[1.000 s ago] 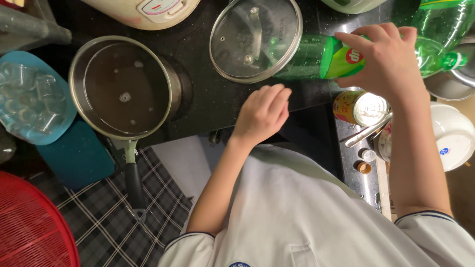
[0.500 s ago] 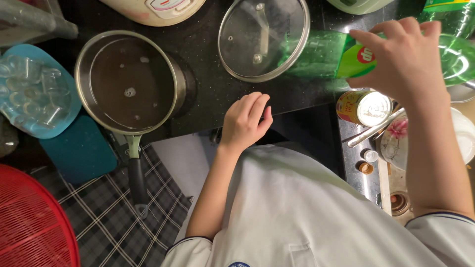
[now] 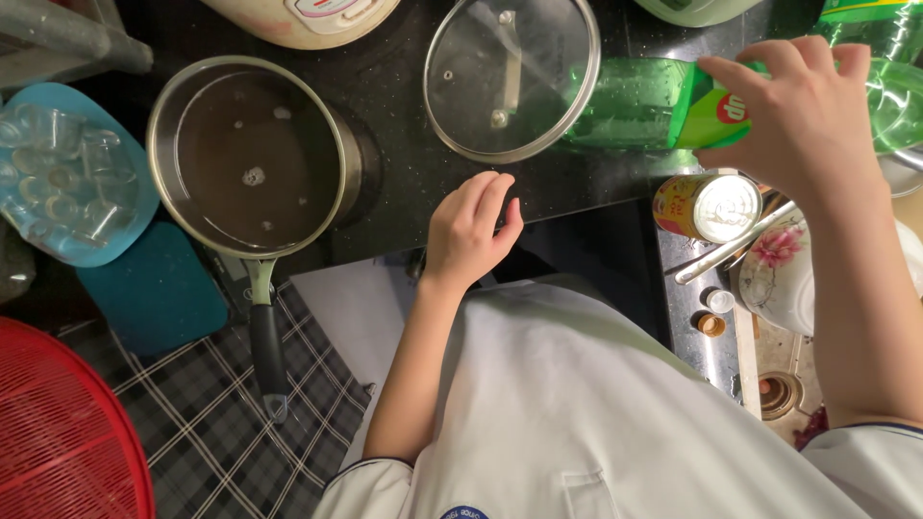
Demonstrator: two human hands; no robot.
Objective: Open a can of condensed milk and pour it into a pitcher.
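Observation:
My right hand (image 3: 803, 120) grips a green plastic bottle (image 3: 635, 101) that lies sideways over the black counter (image 3: 404, 183), its base beside a glass lid (image 3: 512, 77). My left hand (image 3: 471, 235) rests on the counter's front edge, fingers loosely curled, holding nothing. A metal saucepan (image 3: 255, 159) with dark liquid and a black handle stands to the left of that hand.
A blue tray of clear cups (image 3: 62, 173) and a teal pad (image 3: 154, 288) sit at the left, a red basket (image 3: 62, 432) at bottom left. A yellow tin can (image 3: 711, 205), a flowered bowl (image 3: 779, 274) and utensils crowd the sink area at right. A rice cooker (image 3: 308, 19) stands at the back.
My right hand has kept hold of the green bottle and shifted a little right. My left hand slid leftward along the counter edge and curled its fingers.

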